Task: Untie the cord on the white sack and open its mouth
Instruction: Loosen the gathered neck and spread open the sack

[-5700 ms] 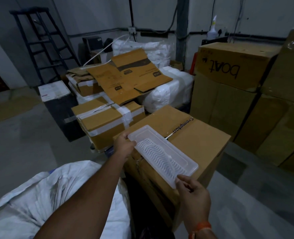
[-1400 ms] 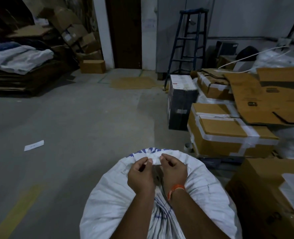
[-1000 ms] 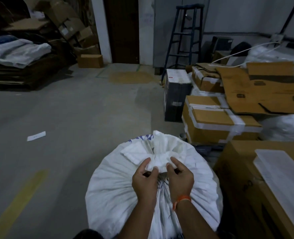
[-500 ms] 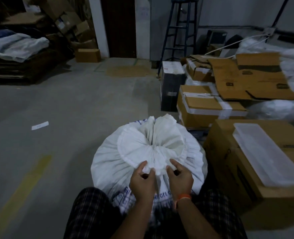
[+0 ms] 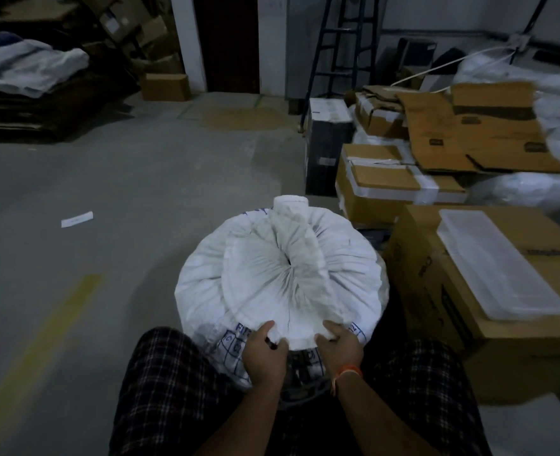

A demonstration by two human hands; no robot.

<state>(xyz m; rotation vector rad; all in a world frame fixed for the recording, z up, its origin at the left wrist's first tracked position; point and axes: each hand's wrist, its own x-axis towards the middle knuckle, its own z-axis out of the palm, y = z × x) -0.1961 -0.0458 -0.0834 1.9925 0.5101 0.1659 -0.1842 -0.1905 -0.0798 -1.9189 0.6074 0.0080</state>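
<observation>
Sacking first: one white sack (image 5: pixel 281 274) stands on the concrete floor (image 5: pixel 140 192) between the person's knees, braced there, I judge, so it cannot roll while its top is worked. Its neck is gathered into a rosette of pleats running to a small dark hole at the centre, so the mouth is not yet open; I cannot make out a cord anywhere among the folds. At the near edge of that rosette, the left hand (image 5: pixel 263 352) pinches the turned-over cloth between thumb and fingers, with something small and dark showing at the thumb, too blurred to name. Just to its right, the right hand (image 5: pixel 339 347), an orange band at its wrist, is closed on the same edge; the two grips sit apart, probably to spread the pleats outward. Right of the sack, a large cardboard box (image 5: pixel 443 311) stands on the floor, and one clear plastic tray (image 5: pixel 499 261) lies flat on its top, out of the way. Beyond it, several taped cartons and other white bags are piled; one blue stepladder (image 5: pixel 341 37) stands at the back wall.
</observation>
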